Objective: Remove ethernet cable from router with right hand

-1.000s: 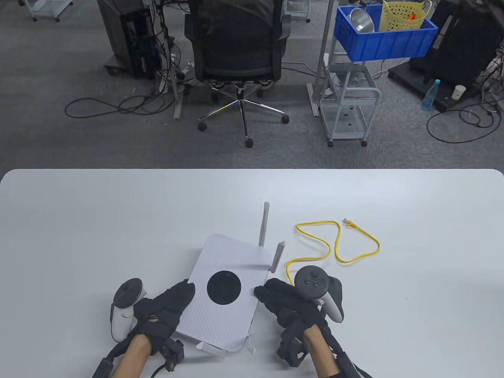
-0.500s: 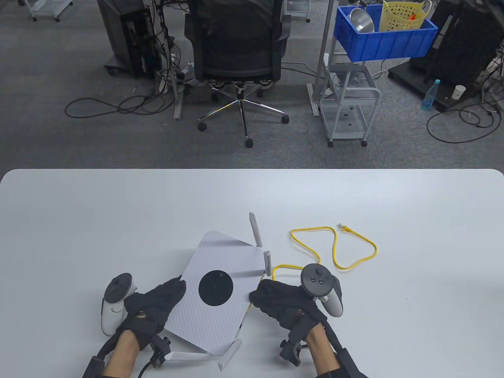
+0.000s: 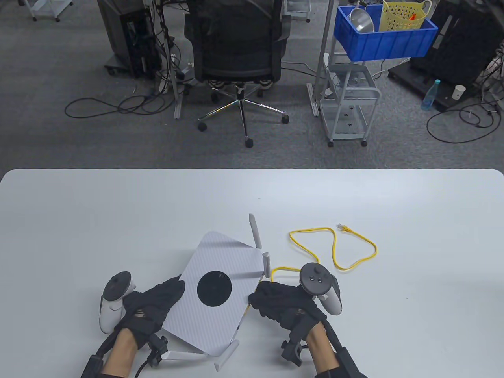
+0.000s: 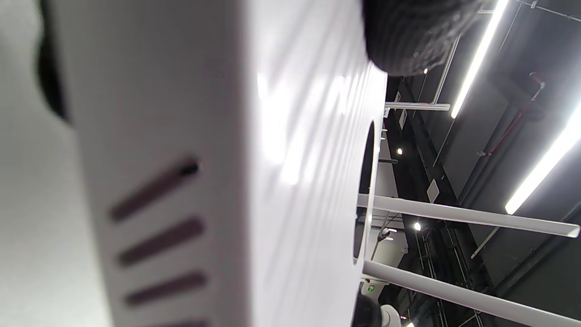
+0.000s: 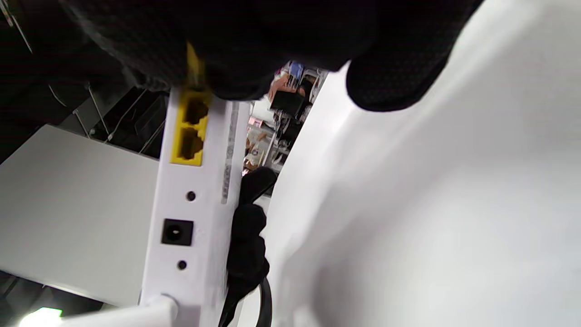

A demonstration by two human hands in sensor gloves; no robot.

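Observation:
A white router [image 3: 220, 260] with a black disc on top lies tilted near the table's front edge. My left hand [image 3: 175, 287] grips its left edge; in the left wrist view a fingertip [image 4: 408, 36] rests on the router's top [image 4: 295, 136]. My right hand [image 3: 258, 297] is at the router's right side, where the yellow ethernet cable [image 3: 334, 248] goes in. In the right wrist view my fingers [image 5: 254, 41] close over the yellow plug [image 5: 194, 68], just above two empty yellow ports [image 5: 190, 131] on the port face [image 5: 181, 204]. The cable's free plug [image 3: 343, 226] lies on the table.
White antennas stick up at the router's far right corner [image 3: 255, 230] and lie out at its near edge [image 3: 226, 354]. The cable loops on the table right of the router. Beyond the table stand an office chair [image 3: 238, 47] and a cart with a blue bin [image 3: 384, 37].
Over the last second the router and both hands shifted left and toward the front edge, the router turned a little, and the cable loop was dragged left. Almost nothing moved in the last half second.

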